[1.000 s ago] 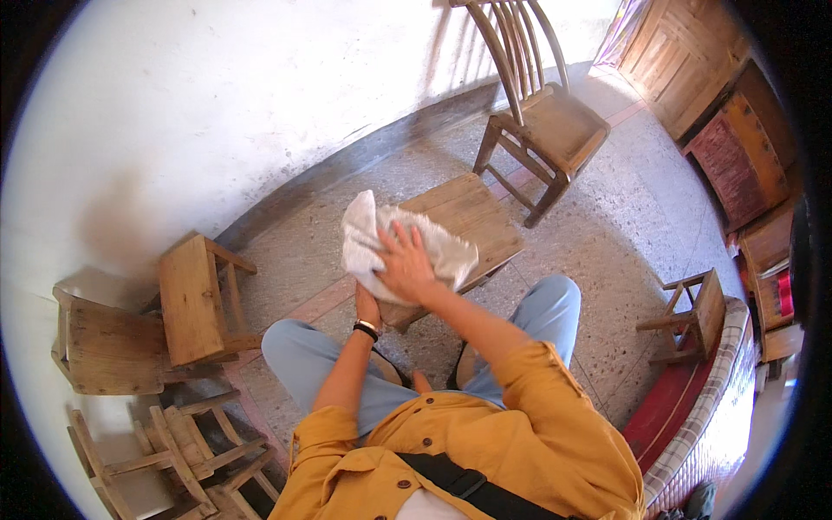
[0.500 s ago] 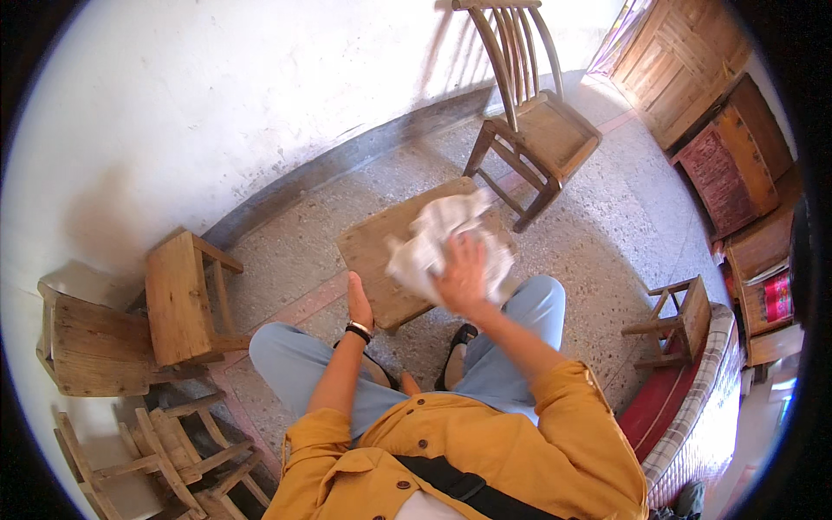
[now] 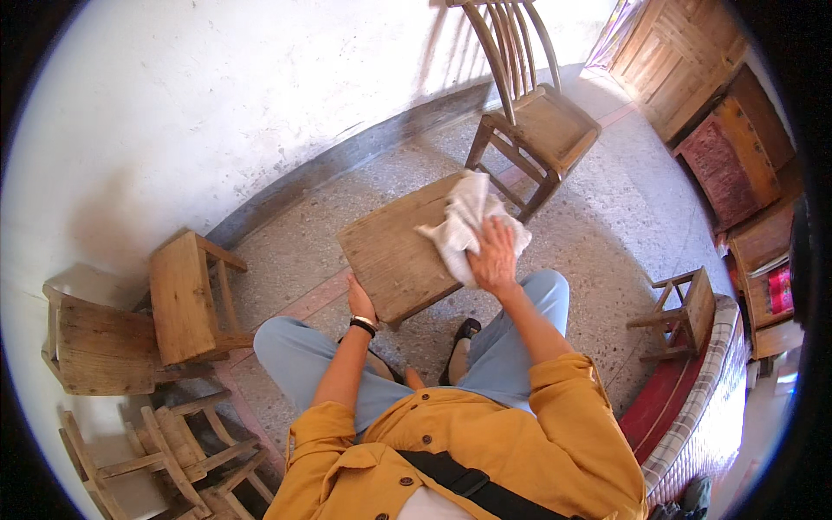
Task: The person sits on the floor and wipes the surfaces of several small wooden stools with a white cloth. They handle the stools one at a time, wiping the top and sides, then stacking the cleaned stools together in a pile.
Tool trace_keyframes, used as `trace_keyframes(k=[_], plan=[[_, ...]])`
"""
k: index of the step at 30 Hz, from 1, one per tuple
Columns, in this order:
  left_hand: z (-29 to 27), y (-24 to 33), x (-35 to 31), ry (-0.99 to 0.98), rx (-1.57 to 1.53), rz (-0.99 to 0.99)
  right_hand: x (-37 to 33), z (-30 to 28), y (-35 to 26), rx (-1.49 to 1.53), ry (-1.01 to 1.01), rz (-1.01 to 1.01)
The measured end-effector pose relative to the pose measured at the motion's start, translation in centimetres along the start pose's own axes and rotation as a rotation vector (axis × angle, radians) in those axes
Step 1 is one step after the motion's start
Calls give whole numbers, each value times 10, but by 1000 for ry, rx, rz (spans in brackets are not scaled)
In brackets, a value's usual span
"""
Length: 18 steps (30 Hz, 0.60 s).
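Observation:
A low wooden stool point(image 3: 399, 247) with a plain rectangular top stands in front of my knees. My left hand point(image 3: 360, 300) is at its near left corner, thumb up along the edge; the other fingers are mostly hidden by the wood, and the hand grips that edge. A crumpled whitish cloth point(image 3: 464, 212) lies over the right end of the top. My right hand point(image 3: 494, 256) presses down on this cloth and holds it, the fingers bent over its folds.
A wooden chair point(image 3: 542, 126) with a slatted back stands just beyond the stool, near the white wall point(image 3: 243, 95). More wooden stools point(image 3: 182, 299) are at the left, some tipped over. At the right are a small stool point(image 3: 685, 312) and a red seat with a plaid edge point(image 3: 693, 407).
My right hand has slid the cloth right, toward the stool's right end, uncovering the middle of the top. My left hand has come against the stool's left corner.

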<state>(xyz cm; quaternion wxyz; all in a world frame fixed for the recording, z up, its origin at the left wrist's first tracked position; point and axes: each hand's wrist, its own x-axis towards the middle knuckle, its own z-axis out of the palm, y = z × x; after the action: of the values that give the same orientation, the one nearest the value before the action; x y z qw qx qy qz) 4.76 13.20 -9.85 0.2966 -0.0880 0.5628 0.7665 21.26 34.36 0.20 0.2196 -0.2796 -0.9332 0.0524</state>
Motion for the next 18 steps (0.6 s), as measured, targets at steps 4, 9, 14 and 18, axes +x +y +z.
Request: trace_keyframes(k=[4,9,14,18], plan=[[12,4,-7,-33,0,5,-21,16,-18,-135,-45,11],[-53,-56,57,-459,-584,-96,-25,10,-145,157,-267,-400],[-13,-27,20,-78,-55,185,46,43,-143,38,-291,-367],[5,21,-13,-2,-81,-66,99,14,-103,-107,-355,-111]])
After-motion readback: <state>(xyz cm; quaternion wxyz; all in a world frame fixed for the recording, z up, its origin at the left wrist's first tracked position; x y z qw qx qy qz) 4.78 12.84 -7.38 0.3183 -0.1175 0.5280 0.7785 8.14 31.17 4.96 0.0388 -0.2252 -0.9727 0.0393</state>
